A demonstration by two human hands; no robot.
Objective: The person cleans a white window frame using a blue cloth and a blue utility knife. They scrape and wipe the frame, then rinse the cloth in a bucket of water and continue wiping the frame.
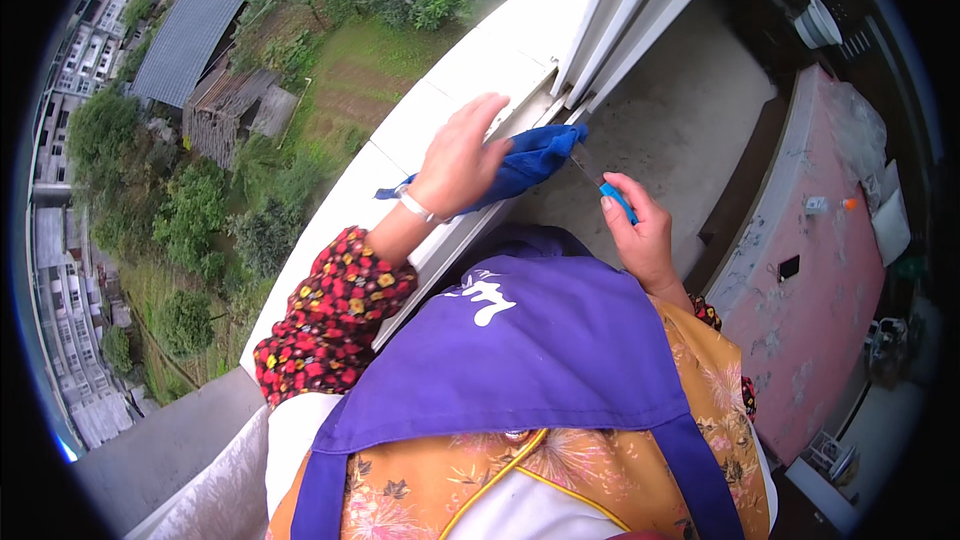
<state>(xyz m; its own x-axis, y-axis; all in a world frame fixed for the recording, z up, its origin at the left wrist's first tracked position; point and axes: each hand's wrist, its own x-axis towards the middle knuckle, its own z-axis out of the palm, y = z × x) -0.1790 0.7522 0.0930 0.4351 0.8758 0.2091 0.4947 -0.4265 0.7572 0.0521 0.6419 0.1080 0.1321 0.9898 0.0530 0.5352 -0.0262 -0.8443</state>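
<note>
A blue cloth (pixel 536 157) lies bunched along the white window track (pixel 450 244), close to the sliding frames. My left hand (pixel 461 157) is over the cloth with its fingers apart; whether its palm touches the cloth cannot be told. In my right hand (pixel 637 229) is a small tool with a blue handle (pixel 618 202), held between thumb and fingers. Its thin metal shaft or blade (pixel 586 171) points toward the cloth's right end. The exact kind of tool does not show.
White sliding window frames (pixel 626 15) rise beyond the cloth. The tiled outer ledge (pixel 409 116) curves along the left, with a garden and buildings far below. Indoors at right stands a table with a pink cover (pixel 810 330), bearing a dark flat object (pixel 788 268) and plastic wrapping (pixel 859 131).
</note>
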